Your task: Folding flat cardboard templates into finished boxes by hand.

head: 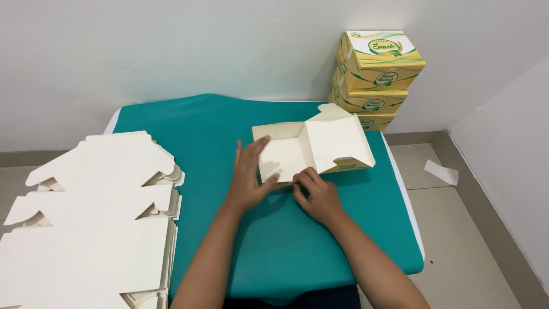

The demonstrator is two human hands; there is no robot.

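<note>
Left hand (247,174), grip flat and open, presses the half-folded carton's (311,150) left wall; right hand (316,194) pinches its near edge. Carton sits mid-worktop (286,246). Flat blanks (97,217) stacked left; finished boxes (374,77) far right.

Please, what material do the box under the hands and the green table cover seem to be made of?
The half-folded box looks like thin matte cardboard: cream inside, with crisp creases and flat flaps that hold shape. The green cover seems to be cloth or felt: matte, without shine, its edge draped over the table; which one cannot be told.
</note>
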